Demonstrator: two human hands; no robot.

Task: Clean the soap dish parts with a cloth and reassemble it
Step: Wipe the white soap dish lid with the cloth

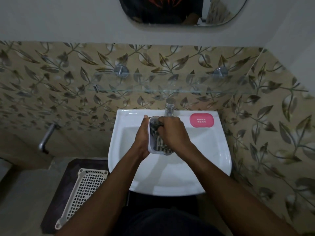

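Over the basin of the white sink, my left hand grips the white soap dish base along its left side. My right hand presses a dark patterned cloth into the base. The cloth fills most of the base's inside, and my right hand hides its upper part. The pink perforated soap dish insert lies flat on the sink's back rim, to the right of the tap.
A glass shelf juts out from the leaf-patterned wall above the tap. A white lattice basket lies on a dark mat on the floor to the left. A metal pipe sticks out of the left wall. A mirror hangs above.
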